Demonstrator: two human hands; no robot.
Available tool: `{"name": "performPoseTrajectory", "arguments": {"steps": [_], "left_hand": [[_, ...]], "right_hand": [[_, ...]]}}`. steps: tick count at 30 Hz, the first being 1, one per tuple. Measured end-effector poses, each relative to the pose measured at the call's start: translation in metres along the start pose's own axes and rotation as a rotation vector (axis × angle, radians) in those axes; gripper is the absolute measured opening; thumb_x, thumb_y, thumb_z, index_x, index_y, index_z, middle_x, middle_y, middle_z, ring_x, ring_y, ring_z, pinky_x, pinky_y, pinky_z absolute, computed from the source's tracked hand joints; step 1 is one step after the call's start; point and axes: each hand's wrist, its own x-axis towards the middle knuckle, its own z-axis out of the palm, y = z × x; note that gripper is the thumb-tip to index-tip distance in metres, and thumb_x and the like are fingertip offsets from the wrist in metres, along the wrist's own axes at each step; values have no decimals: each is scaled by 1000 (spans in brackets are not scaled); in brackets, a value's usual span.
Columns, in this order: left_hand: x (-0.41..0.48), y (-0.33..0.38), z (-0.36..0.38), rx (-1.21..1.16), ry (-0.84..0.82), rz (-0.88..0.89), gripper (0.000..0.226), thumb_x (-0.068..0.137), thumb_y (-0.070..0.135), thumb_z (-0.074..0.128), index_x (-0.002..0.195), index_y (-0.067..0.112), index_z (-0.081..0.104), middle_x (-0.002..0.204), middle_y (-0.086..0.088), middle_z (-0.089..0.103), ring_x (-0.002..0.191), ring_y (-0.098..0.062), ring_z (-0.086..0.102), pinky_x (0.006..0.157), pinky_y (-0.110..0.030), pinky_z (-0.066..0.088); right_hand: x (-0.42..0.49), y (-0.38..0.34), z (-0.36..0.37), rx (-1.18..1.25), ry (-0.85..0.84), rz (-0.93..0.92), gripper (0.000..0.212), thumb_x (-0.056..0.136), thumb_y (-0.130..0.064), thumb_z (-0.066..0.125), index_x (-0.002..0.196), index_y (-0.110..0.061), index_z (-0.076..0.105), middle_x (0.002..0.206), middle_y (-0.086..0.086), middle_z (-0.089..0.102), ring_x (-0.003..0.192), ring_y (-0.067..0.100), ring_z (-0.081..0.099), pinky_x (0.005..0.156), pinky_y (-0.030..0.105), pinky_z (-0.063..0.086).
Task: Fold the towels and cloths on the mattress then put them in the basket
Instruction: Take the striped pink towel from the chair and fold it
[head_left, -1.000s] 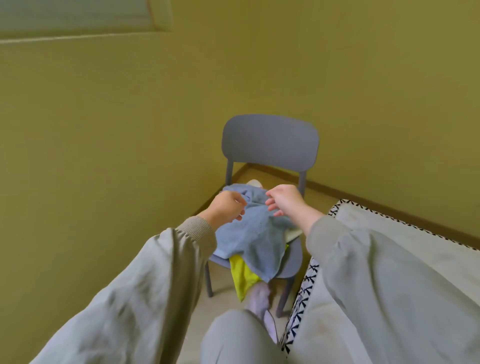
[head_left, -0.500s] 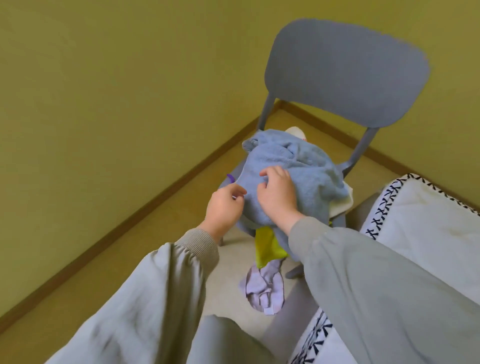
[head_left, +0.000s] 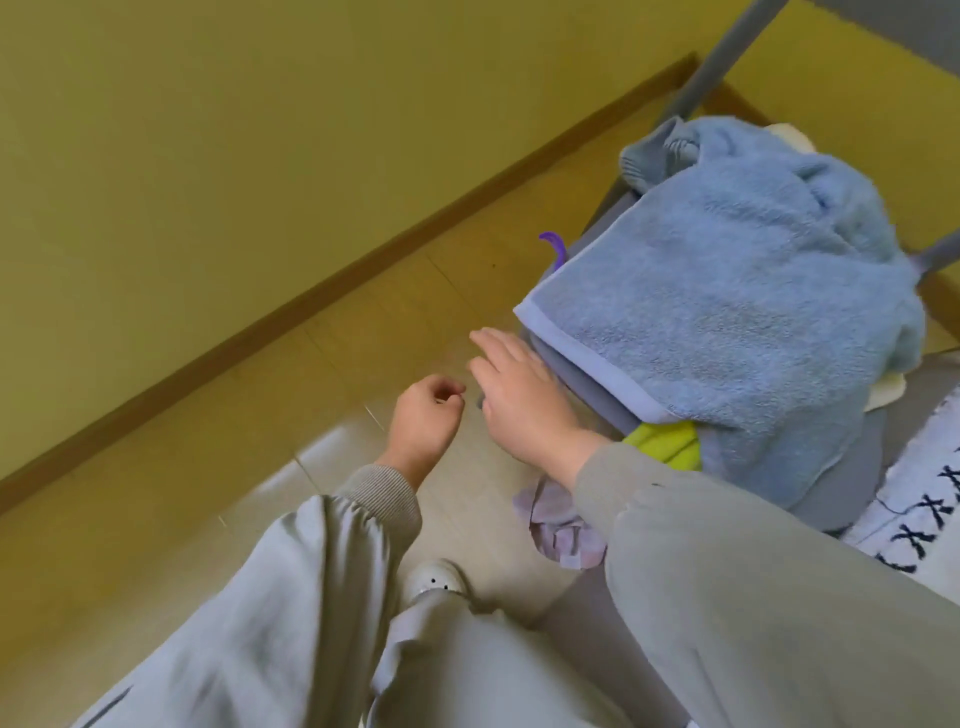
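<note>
Where the L hand (head_left: 426, 421) hung: over the floor (head_left: 363, 332), just left of the R hand (head_left: 519, 400) and apart from it; I saw nothing in it.
L fingers (head_left: 447, 388): loosely curled, thumb tip close to index, clamped on nothing.
R hand: palm down at front-left edge of the chair seat (head_left: 587, 387), just below the hem of the blue towel (head_left: 727, 312); I couldn't tell if it touched the seat.
R fingers (head_left: 493, 340): straight, slightly apart, holding nothing.
blue towel: heaped on the chair, crumpled toward the back, one hemmed edge draped over the seat front; neither hand was on it.
yellow-green cloth (head_left: 665, 447): poked out from under the blue towel, just beside the R wrist.
lilac cloth (head_left: 558, 525): hung below the seat front, partly hidden by the R sleeve (head_left: 727, 545).
cream cloth (head_left: 891, 389): bits showed under the towel at right & at back.
purple bit (head_left: 553, 247): small, curved, stuck up at the seat's left edge; I couldn't ID it.
mattress (head_left: 924, 519): at right edge of view beside the chair, white w/ dark cross-pattern border.
white shoe (head_left: 434, 577): on the floor between the sleeves.
</note>
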Motion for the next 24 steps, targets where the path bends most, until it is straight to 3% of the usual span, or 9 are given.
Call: {"name": "performPoseTrajectory", "arguments": {"steps": [2,5,12,14,17,19,21,23,24], "left_hand": [[5,-24,12,-8,-37,-37,18,87,4,52,90,15,66,90,-3,67,91,-26,66,84,-31,48],[16,-61,32,-11,-100,-103,22,88,3,50,99,9,67,99,-6,68,94,-25,65,83,-28,46],[26,-119,92,-18,-284,-231,29,91,6,47,115,12,61,121,-8,60,103,-25,58,85,-28,44],[26,-131,108,8,-358,-260,30,92,7,48,118,12,60,126,-9,57,110,-29,57,90,-31,44],[26,-142,125,37,-433,-288,30,92,8,47,119,12,60,129,-9,55,110,-33,57,88,-30,45],[28,-147,130,80,-472,-277,30,92,8,46,119,12,60,125,-8,58,105,-30,59,83,-27,44],[30,-150,132,126,-501,-264,31,92,9,46,120,12,60,123,-7,59,105,-29,59,84,-27,44],[34,-150,131,148,-504,-263,31,92,9,46,120,12,60,124,-6,58,109,-28,57,90,-29,44],[36,-149,131,153,-501,-265,31,92,9,46,120,12,60,125,-5,57,110,-28,57,92,-30,45]], "right_hand": [[-6,5,25,-15,-83,-29,23,69,5,63,91,-2,62,132,18,53,128,33,47,104,43,38],[-19,23,71,-27,-281,96,35,82,0,51,116,-6,55,139,10,41,133,26,35,104,35,34],[-52,93,170,271,-619,874,34,87,-13,51,121,-8,55,124,13,47,118,32,49,102,35,39],[-60,100,186,407,-720,1022,18,91,-13,51,105,-12,61,97,4,53,116,31,52,100,34,42],[-71,97,204,673,-741,1249,23,92,-14,56,72,-23,49,75,-6,44,92,23,53,88,34,43],[-78,92,214,766,-692,1366,19,87,-15,63,76,-22,49,79,0,49,82,20,49,75,33,43],[-82,87,224,882,-644,1436,26,78,-12,64,101,-15,53,87,13,48,80,22,46,63,37,47],[-82,86,233,957,-621,1506,37,77,-14,59,113,-13,53,90,23,45,78,21,42,76,48,52],[-82,85,237,993,-628,1524,25,74,-17,56,99,-12,57,83,24,42,70,21,42,77,46,52]]}}
